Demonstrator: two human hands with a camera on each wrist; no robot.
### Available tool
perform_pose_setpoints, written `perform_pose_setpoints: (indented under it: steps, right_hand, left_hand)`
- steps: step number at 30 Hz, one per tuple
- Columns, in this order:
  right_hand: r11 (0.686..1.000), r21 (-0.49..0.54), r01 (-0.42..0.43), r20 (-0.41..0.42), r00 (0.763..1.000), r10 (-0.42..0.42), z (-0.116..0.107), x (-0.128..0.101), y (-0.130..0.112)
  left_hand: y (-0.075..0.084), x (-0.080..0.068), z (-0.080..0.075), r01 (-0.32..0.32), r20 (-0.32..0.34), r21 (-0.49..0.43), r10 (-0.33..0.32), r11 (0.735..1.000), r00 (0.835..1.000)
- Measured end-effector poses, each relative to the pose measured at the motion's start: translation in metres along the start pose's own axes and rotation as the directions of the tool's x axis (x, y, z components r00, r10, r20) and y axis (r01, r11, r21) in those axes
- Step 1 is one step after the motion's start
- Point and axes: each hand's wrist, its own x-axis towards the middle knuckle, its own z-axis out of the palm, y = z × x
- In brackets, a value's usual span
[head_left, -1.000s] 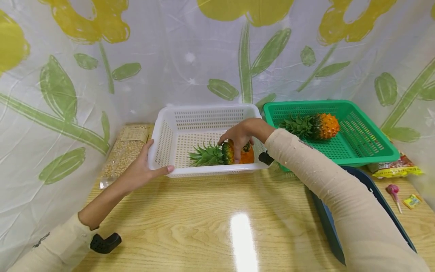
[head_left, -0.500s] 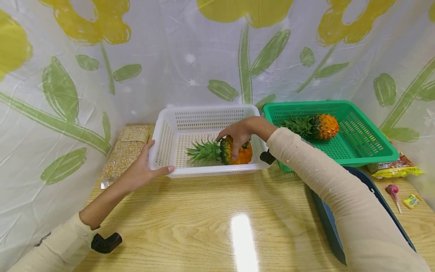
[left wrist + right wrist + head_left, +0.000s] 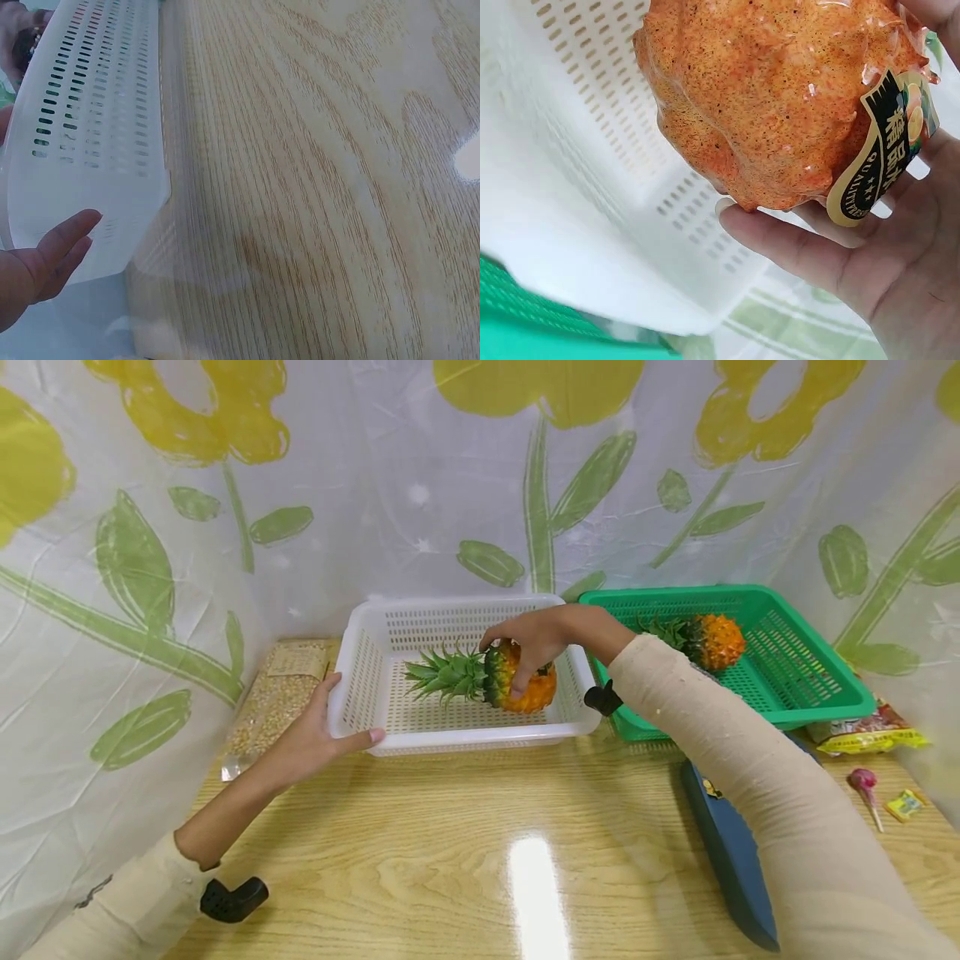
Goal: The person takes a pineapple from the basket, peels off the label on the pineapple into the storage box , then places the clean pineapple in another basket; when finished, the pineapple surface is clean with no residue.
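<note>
Pineapple [image 3: 517, 681] is hanging just above the floor of the white basket [image 3: 360, 677], lying sideways with its long axis running left to right: the green crown is pointing toward the person's left, the orange body toward the right. Right hand [image 3: 528, 639] is gripping the body from above, fingers curling round it; in the right wrist view the fingers [image 3: 795, 240] are cupping the fruit beside its printed label [image 3: 881, 150]. Left hand [image 3: 318, 735] is lying open against the basket's near left corner, thumb [image 3: 64, 236] pressing the front wall, well apart from the fruit. Beyond the right arm a second pineapple [image 3: 708, 641] is resting in a green basket [image 3: 825, 693]. Everything is sitting on the wooden bench [image 3: 450, 860].
</note>
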Motion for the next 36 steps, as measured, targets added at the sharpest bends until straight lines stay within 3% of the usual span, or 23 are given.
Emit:
perform_pose_setpoints:
  steps: [20, 27, 36]
  right_hand:
    - [0.989, 0.042, 0.144, -0.117, 0.983, -0.138, -0.011, -0.059, -0.010]
    - [0.981, 0.057, 0.183, -0.110, 0.978, -0.176, -0.003, -0.078, -0.018]
    - [0.973, 0.029, 0.228, -0.174, 0.960, -0.219, 0.015, -0.099, -0.025]
  left_hand:
    - [0.000, -0.001, 0.000, -0.003, -0.003, 0.006, 0.003, 1.000, 1.000]
    - [0.001, 0.000, -0.001, -0.022, -0.005, 0.009, 0.022, 1.000, 1.000]
    - [0.000, 0.001, 0.000, -0.037, -0.003, 0.010, 0.037, 0.999, 0.999]
